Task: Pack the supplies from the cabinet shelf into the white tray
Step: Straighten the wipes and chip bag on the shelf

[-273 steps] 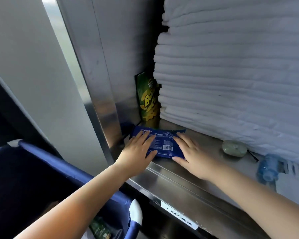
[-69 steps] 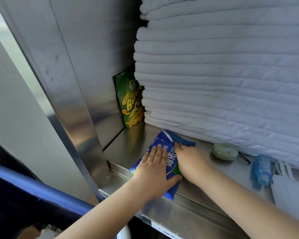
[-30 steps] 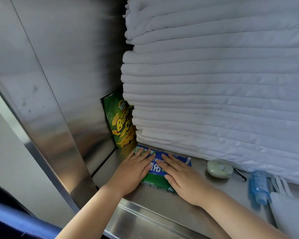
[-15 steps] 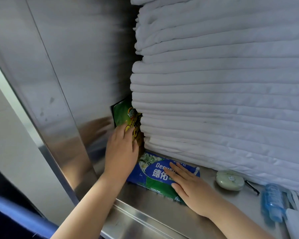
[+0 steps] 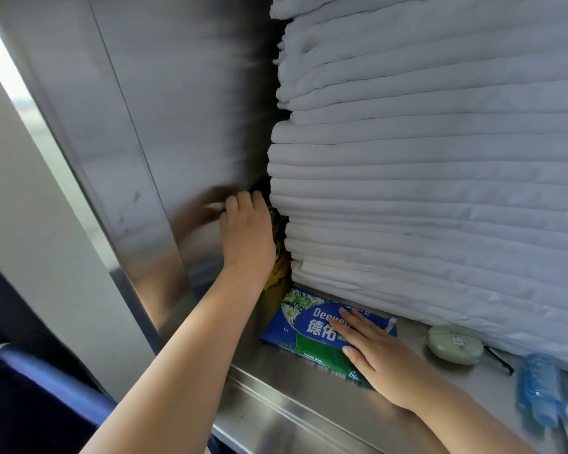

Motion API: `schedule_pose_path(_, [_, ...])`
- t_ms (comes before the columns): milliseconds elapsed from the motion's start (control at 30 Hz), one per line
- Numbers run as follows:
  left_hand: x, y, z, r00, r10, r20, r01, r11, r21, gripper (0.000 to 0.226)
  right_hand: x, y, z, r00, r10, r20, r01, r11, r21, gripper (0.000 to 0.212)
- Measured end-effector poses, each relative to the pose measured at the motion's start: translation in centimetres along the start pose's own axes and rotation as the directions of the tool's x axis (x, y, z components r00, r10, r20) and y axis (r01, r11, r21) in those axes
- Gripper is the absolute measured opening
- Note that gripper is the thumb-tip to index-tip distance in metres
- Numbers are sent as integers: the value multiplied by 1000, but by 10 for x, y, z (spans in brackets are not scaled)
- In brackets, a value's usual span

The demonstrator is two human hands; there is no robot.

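Head view, facing into a stainless steel cabinet shelf (image 5: pixel 309 404). Left hand (image 5: pixel 248 234) is up in the back left corner, palm against a green-and-yellow foil snack bag (image 5: pixel 280 257) that stands upright, wedged between the brushed steel side wall (image 5: pixel 177 126) and a tall stack of folded white linens (image 5: pixel 440 191). The hand covers most of the bag. Fingertips reach its top edge in shadow, so I cannot tell whether they hook over it or only lie against it. Right hand (image 5: pixel 371 352) lies flat with straight fingers on a blue-and-green soft pack of wet wipes (image 5: pixel 304 326), pressing it to the shelf and gripping nothing. The pack sits just in front of the linens, near the foot of the bag. Further right on the shelf: a pale green oval soap-like piece (image 5: pixel 454 344), a thin black pin (image 5: pixel 499 357) and a clear blue plastic bottle (image 5: pixel 538 388) on its side. The white tray is out of view, and all supplies seen are on the shelf. Step in hand, as I judge it: taking hold of the snack bag to pull it out of the corner, early in the packing. The next move calls for a firm hold on the bag's top and a draw forward and left, clear of the linens. The bag is crushable and the fit is tight, so the lower folds may drag with it.
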State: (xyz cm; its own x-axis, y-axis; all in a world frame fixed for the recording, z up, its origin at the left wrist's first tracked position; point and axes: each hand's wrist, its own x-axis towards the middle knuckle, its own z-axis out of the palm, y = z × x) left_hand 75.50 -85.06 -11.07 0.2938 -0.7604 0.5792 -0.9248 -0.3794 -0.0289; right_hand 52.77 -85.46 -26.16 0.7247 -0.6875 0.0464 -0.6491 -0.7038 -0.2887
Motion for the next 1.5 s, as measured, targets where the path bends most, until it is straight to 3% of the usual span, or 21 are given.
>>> schedule_pose_path(167, [5, 1, -10, 999, -10, 31, 14, 993, -119, 30, -1, -2, -2, 1000, 7, 9, -7, 1000, -7, 49])
schedule_pose_path(300, [-1, -2, -18, 999, -43, 12, 45, 976, -211, 30, -2, -2, -2, 1000, 6, 5, -6, 1000, -6, 49])
schedule_pose_path(467, [-15, -5, -33, 994, 17, -111, -44, 969, -244, 30, -1, -2, -2, 1000, -1, -8, 1, 1000, -1, 49])
schedule_pose_path(767, [-41, -2, -51, 995, 61, -80, -78, 971, -227, 18, -1, -3, -1, 999, -9, -44, 7, 999, -45, 50])
schedule_pose_path(1233, [-63, 29, -104, 958, 136, -251, -248, 834, -493, 20, -32, -18, -32, 931, -56, -361, 49, 998, -28, 58])
schedule_pose_path(1500, [-81, 60, -99, 873, 359, -331, -473, 790, -390, 16, -46, -23, -48, 871, -46, -489, 41, 999, -20, 58])
